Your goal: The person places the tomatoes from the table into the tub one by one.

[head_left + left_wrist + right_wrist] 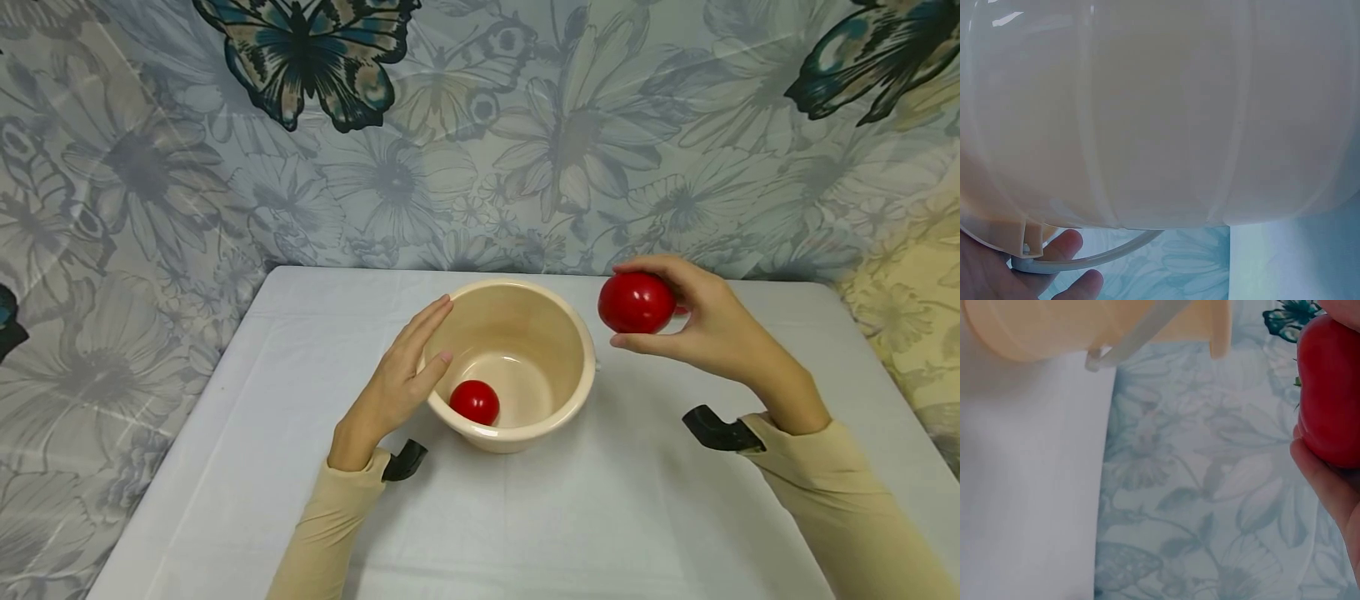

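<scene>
A cream plastic bucket (555, 417) stands on the white-covered table, its light handle (1113, 253) hanging outside. One red tomato-like ball (475, 402) lies inside, near the front left. My left hand (393, 375) is at the bucket's left rim, fingers extended along it and thumb overlapping the opening. In the left wrist view, its fingertips (1088, 284) show beyond the handle joint. To the right of the bucket, my right hand (701, 321) holds a large red tomato (636, 302) between thumb and fingers, raised above the table. Its green stem shows in the right wrist view.
The white tablecloth (600, 517) covers the table up to a patterned backdrop (397, 183) with flowers and butterflies. A small red patch (681, 311) shows just behind the held tomato, mostly hidden by the right hand. Black straps sit at both sleeve cuffs.
</scene>
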Demonstrator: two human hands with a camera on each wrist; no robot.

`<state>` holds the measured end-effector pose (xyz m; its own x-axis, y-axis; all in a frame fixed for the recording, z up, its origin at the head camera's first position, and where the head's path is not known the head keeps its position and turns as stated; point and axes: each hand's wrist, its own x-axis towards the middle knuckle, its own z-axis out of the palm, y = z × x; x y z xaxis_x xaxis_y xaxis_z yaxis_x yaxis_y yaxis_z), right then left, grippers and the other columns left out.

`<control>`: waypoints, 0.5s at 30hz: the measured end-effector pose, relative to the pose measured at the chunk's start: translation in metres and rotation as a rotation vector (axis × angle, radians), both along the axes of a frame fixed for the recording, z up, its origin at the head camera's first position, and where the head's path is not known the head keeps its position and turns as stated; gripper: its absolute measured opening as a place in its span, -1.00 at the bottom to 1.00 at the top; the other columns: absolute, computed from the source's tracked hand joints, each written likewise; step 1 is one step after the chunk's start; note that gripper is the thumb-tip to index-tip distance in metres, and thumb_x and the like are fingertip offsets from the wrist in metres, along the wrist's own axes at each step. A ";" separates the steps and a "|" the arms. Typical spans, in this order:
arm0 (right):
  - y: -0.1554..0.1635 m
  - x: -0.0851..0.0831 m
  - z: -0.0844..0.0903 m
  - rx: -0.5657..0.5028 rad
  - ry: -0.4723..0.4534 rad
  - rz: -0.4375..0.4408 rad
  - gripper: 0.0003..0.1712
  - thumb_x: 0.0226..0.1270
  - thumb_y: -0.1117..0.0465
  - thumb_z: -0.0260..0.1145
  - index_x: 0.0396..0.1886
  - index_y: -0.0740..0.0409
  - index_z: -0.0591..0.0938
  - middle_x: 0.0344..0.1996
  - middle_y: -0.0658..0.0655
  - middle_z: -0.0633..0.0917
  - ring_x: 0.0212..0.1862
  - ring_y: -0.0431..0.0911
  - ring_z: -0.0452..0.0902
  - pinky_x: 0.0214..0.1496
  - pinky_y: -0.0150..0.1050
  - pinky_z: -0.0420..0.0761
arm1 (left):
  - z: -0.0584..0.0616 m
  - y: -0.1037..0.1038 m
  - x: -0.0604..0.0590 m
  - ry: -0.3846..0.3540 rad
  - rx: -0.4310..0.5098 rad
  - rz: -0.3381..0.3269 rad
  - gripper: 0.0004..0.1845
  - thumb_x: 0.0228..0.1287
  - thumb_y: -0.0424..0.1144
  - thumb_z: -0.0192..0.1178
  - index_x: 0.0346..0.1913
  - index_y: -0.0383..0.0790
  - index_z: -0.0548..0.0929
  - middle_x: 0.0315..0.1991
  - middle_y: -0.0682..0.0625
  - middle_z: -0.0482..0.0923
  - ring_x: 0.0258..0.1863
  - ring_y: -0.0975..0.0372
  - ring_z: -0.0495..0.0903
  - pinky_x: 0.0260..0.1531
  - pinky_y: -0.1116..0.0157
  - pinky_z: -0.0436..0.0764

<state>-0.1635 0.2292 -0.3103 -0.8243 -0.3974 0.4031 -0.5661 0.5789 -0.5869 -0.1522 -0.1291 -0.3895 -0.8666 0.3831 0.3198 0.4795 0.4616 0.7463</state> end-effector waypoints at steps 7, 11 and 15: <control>-0.013 0.000 0.006 -0.067 0.014 0.085 -0.07 -0.27 0.49 0.65 0.24 0.18 0.52 0.16 0.13 0.56 0.08 -0.35 0.49 -0.03 -0.64 0.59 | 0.001 0.000 0.000 -0.008 -0.007 0.007 -0.35 0.44 -0.22 0.02 0.55 -0.05 0.17 0.57 0.05 0.10 0.57 0.16 0.07 0.55 -0.01 0.11; -0.019 -0.001 0.007 -0.074 0.025 0.114 -0.08 -0.29 0.49 0.66 0.23 0.18 0.53 0.13 0.10 0.58 0.10 -0.33 0.48 0.02 -0.64 0.57 | 0.001 0.000 0.000 -0.002 -0.008 0.006 -0.34 0.42 -0.26 0.04 0.55 -0.06 0.17 0.57 0.05 0.10 0.57 0.15 0.07 0.55 0.00 0.11; -0.024 -0.002 0.006 -0.081 0.037 0.130 -0.09 -0.29 0.49 0.66 0.22 0.20 0.54 0.12 0.12 0.60 0.12 -0.33 0.48 0.06 -0.63 0.56 | 0.002 0.001 0.000 -0.002 -0.008 0.003 -0.34 0.42 -0.25 0.03 0.55 -0.06 0.17 0.57 0.05 0.10 0.57 0.17 0.07 0.55 0.01 0.11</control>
<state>-0.1654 0.2053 -0.3044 -0.7519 -0.4651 0.4672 -0.6554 0.4509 -0.6059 -0.1519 -0.1285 -0.3879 -0.8684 0.3828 0.3153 0.4767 0.4689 0.7436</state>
